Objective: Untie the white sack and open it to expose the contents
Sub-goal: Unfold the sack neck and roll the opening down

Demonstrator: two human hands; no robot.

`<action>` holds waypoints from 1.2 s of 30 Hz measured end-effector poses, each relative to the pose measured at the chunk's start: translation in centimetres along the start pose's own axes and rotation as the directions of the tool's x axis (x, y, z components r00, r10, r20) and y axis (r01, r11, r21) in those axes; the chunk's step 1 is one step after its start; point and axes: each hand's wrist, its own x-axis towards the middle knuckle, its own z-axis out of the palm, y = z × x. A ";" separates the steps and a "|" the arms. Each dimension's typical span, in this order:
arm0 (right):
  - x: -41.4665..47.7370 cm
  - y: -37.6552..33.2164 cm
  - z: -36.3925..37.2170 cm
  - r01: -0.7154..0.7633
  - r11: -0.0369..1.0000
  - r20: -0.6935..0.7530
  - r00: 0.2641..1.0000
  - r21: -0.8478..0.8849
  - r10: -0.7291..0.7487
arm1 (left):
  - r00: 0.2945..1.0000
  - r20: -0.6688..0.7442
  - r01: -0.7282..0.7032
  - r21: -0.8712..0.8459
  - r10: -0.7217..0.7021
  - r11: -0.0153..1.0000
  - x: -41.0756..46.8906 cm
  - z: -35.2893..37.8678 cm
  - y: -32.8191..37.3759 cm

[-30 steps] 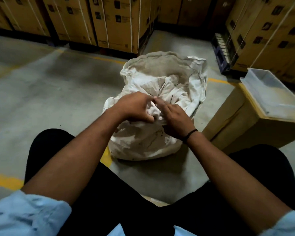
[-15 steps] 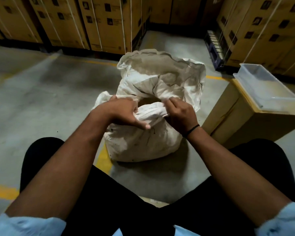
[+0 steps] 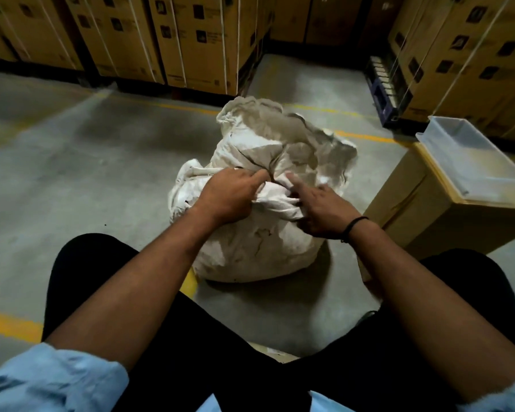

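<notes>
A white cloth sack (image 3: 259, 257) stands on the concrete floor in front of my knees. Its loose upper flap (image 3: 280, 129) rises behind the bunched neck, and the contents are hidden by folds. My left hand (image 3: 232, 194) grips the gathered cloth at the neck from the left, fingers curled into it. My right hand (image 3: 318, 209) holds a rolled fold of the same cloth from the right, thumb underneath, index finger stretched out over the folds. The two hands are about a finger's length apart.
A cardboard box (image 3: 414, 209) stands close on the right with a clear plastic tray (image 3: 470, 162) on top. Stacked strapped cartons (image 3: 191, 40) line the back and right. A dark blue pallet (image 3: 381, 93) sits at the back right. Yellow lines (image 3: 9, 325) cross the floor.
The dark gap at the sack's mouth seen half a second ago is covered by folds again. My hands have shifted on the neck, and my right index finger has straightened.
</notes>
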 end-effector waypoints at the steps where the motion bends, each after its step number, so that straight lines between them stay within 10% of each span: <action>1: -0.3 0.7 0.3 -0.031 0.999 0.014 0.999 -0.015 0.031 | 0.999 0.040 -0.013 -0.014 0.014 1.000 -0.2 -0.1 -0.1; 5: -1.2 2.2 0.3 -0.174 0.976 -0.329 0.936 -0.128 0.124 | 0.981 0.195 0.050 -0.174 -0.015 0.984 -0.9 -0.9 0.5; 8: -1.8 2.5 -0.4 -0.290 0.957 -0.624 0.743 0.028 0.243 | 0.926 0.368 0.236 -0.405 -0.078 0.883 -0.9 -1.7 1.3; 12: -2.0 1.9 -1.0 -0.194 0.945 -0.721 0.612 0.263 0.326 | 0.968 0.217 0.196 -0.356 -0.123 0.914 0.0 -0.6 2.4; 22: -2.3 2.1 -1.3 -0.137 0.990 -0.122 0.983 0.027 0.139 | 0.996 0.002 -0.085 -0.043 0.085 0.995 -0.4 0.6 1.2; 26: -2.1 1.5 -0.6 -0.098 0.993 0.042 0.995 0.069 0.095 | 0.998 -0.041 -0.051 -0.004 0.051 0.999 -0.9 1.2 1.0; 32: -1.5 1.9 -0.3 -0.310 0.934 -0.278 0.895 0.178 0.350 | 0.995 0.078 0.066 -0.144 -0.055 0.987 0.1 0.9 2.9; 36: -1.2 2.0 -1.2 -0.331 0.915 -0.131 0.921 0.230 0.366 | 0.984 0.152 0.129 -0.235 -0.095 0.963 0.7 0.9 3.2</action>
